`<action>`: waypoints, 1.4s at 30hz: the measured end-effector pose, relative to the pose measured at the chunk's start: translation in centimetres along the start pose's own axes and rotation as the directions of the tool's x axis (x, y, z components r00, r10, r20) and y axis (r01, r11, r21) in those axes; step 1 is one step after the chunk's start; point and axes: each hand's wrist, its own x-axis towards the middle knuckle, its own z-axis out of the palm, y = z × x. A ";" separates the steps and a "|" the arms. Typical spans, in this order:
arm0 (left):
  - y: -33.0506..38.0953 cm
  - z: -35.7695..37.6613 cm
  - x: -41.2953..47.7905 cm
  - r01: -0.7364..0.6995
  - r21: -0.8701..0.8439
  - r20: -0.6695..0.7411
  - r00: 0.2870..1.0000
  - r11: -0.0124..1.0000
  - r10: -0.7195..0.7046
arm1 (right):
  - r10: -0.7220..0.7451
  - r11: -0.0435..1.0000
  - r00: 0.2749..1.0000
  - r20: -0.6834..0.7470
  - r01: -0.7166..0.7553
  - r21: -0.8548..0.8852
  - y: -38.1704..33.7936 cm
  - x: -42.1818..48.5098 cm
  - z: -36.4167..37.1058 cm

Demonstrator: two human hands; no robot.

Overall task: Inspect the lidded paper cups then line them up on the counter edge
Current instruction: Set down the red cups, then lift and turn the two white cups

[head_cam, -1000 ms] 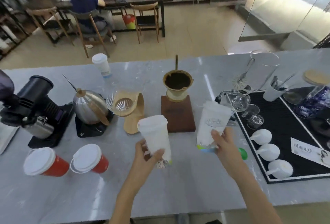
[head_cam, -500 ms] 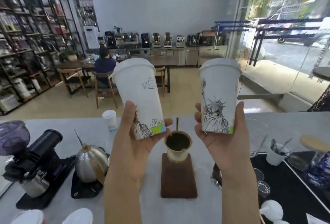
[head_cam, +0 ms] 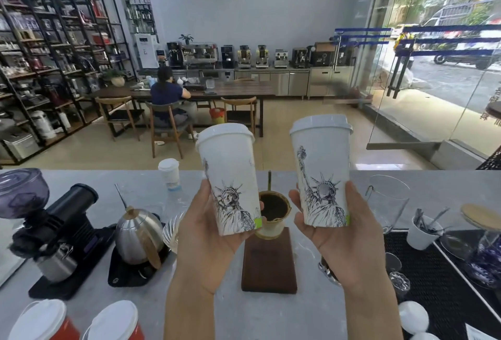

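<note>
I hold two tall white lidded paper cups upright in front of me, above the grey counter. My left hand grips the left cup near its base; the cup leans slightly left and shows a Statue of Liberty drawing. My right hand grips the right cup, which carries the same drawing. A small white lidded cup stands alone near the counter's far edge. Two red cups with white lids lie at the near left.
A black grinder and a steel kettle on a scale sit at left. A pour-over dripper stands on a wooden block between my hands. A black mat with glassware and white cups covers the right. A person sits at a table beyond.
Both cups were lifted from the counter to eye level a second ago. Since the half-second frame the left cup has turned, now showing the statue's face, and both cups sit a little lower.
</note>
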 end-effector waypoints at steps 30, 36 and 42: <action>-1.9 -1.6 -0.5 0.016 0.057 -0.179 0.984 0.998 -0.006 | 0.056 0.997 0.997 -0.045 -0.053 0.062 1.1 0.5 -3.4; -2.0 -1.5 -0.1 0.048 -0.052 -0.208 0.976 0.997 -0.058 | 0.094 0.996 0.993 -0.073 -0.093 0.007 1.5 0.9 -4.0; -2.3 -2.3 0.3 -0.022 -0.067 -0.181 0.984 0.998 0.009 | 0.032 0.989 0.998 -0.058 -0.040 -0.140 1.4 1.3 -3.9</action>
